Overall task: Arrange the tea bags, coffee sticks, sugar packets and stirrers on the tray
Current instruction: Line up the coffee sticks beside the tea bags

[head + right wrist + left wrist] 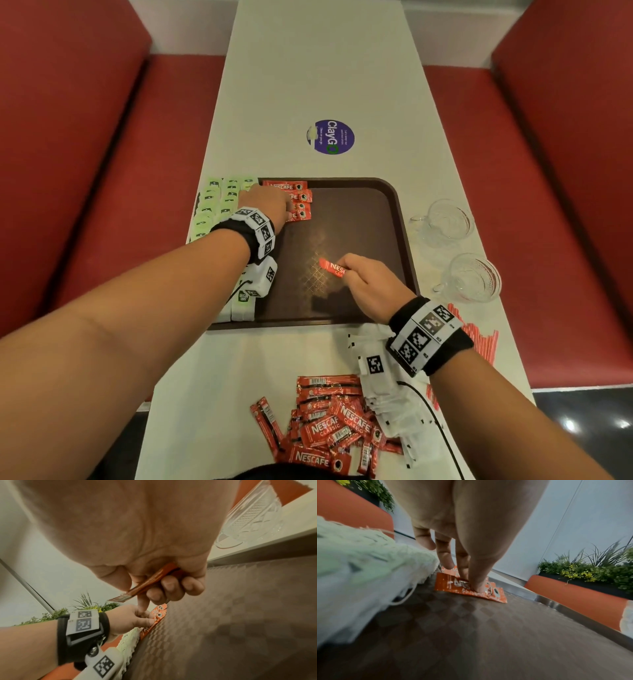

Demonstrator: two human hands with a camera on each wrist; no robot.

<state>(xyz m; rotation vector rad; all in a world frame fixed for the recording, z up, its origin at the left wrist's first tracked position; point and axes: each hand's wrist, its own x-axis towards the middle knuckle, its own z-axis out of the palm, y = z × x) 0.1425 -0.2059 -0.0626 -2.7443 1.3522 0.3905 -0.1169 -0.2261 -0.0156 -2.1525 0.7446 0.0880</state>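
Observation:
A brown tray (359, 219) lies on the white table. Green tea bags (219, 202) run in rows down its left side. A short row of red coffee sticks (301, 200) lies at its far left corner. My left hand (270, 205) presses straight fingertips (476, 586) onto the nearest stick (453, 586) of that row. My right hand (366, 284) hovers over the tray's middle and grips one red coffee stick (330, 267) (150, 582) in curled fingers. A heap of coffee sticks (329, 425), white sugar packets (387, 387) and red stirrers (479, 339) lie on the table nearer me.
Two clear glass cups (445, 222) (472, 277) stand on the table right of the tray. A purple round sticker (330, 137) marks the table beyond the tray. Red bench seats (102, 171) flank both sides.

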